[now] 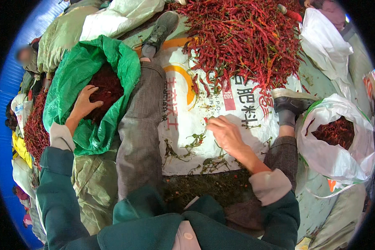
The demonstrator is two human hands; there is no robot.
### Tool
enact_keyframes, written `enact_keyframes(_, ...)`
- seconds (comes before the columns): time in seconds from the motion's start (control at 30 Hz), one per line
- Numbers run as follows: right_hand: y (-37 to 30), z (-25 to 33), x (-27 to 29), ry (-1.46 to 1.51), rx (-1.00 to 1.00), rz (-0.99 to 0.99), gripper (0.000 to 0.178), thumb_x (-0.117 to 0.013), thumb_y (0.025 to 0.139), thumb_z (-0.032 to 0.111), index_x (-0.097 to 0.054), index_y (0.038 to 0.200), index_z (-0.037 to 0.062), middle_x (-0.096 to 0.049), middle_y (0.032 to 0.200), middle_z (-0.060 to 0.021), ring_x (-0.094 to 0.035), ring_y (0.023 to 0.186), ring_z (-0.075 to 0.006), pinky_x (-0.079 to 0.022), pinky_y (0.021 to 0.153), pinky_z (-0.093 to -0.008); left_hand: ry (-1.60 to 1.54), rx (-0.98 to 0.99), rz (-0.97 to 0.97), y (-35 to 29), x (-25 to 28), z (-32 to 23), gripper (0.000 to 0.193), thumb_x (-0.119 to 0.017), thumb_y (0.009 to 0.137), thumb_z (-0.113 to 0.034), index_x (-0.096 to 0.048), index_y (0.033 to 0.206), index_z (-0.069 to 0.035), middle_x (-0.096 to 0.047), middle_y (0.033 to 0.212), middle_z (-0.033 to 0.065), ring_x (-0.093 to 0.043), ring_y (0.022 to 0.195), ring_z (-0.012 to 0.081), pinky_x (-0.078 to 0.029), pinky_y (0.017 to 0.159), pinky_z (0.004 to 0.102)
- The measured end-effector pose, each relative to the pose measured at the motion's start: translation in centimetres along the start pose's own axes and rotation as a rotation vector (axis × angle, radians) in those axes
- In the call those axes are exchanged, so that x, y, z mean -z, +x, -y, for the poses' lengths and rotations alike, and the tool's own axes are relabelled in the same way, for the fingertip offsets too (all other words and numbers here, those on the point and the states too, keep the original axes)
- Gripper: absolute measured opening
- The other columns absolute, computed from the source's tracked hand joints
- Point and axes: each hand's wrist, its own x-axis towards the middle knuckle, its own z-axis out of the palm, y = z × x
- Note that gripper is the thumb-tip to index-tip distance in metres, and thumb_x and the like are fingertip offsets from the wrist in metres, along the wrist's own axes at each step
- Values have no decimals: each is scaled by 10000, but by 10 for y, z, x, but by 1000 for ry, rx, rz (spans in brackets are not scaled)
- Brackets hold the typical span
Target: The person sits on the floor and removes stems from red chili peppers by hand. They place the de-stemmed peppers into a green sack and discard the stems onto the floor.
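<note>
My left hand (88,101) is over the mouth of a green plastic sack (58,104), thumb and fingers apart and holding nothing. Inside that sack lie dark red chilies (106,85). Above a white printed sheet (183,158) between my legs, my right hand (226,132) has its fingers drawn together. A tiny red spot shows by its fingertips, but what they hold, if anything, is too small to make out. Green stems (196,140) lie scattered on the sheet near this hand. Beyond it rises a large heap of dried red chilies (246,37), reaching onto the sheet's far part.
On the right stands a white plastic bag (308,146) with dark red chilies inside. More chilies (36,125) are piled at the far left. Stems cover the ground (208,187) close to me. Another white sack (325,46) lies at the back right; people are at the left edge.
</note>
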Motion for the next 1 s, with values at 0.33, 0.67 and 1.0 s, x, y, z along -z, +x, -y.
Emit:
enact_keyframes(0.33,9,-3,-21,-242,-30,199,48,-563,694,66,-561,731,36,-554,794,-81,-564,753,-251,-493,618,-343,-611,-477,-201,-36,-46,-184,374,-614,685,69,-598,1029,-77,-544,1040,106,-531,946,222,-491,695,283)
enact_keyframes(0.67,35,78,-11,723,-712,-26,99,-592,790,47,-596,855,-27,-622,743,-50,-555,642,-67,-446,554,-196,-1688,-39,578,-59,-149,-231,288,-464,907,-157,-482,1152,-7,-544,858,17,-526,749,94,-465,699,245)
enact_keyframes(1.0,23,84,-32,1136,-1069,104,86,-593,812,52,-578,859,-19,-580,734,-45,-495,619,-93,-417,588,-216,-1454,-420,586,-70,-154,-185,236,-475,906,-194,-591,843,2,-531,685,-1,-439,607,50,-366,538,216)
